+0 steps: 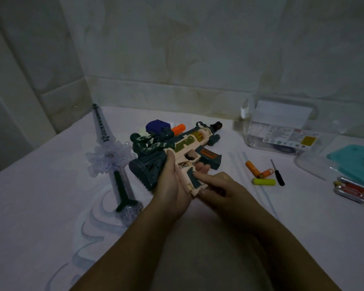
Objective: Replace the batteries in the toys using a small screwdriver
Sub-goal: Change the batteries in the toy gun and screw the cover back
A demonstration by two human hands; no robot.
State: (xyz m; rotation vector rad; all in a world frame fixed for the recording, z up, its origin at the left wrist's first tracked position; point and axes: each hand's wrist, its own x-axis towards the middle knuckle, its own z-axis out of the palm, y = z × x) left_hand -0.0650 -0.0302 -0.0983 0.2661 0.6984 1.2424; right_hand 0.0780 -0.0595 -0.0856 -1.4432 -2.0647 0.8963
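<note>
Left hand [172, 186] and right hand [221, 189] grip the toy gun [188, 142]

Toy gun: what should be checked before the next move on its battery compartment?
1. Toy gun held by left hand and right hand: ok.
2. Compartment in the handle closed: cannot tell.
3. Screwdriver in hand: not ok, it lies on the table.
4. Loose batteries in sight beside the screwdriver: ok.
5. Polarity inside: cannot tell.
</note>
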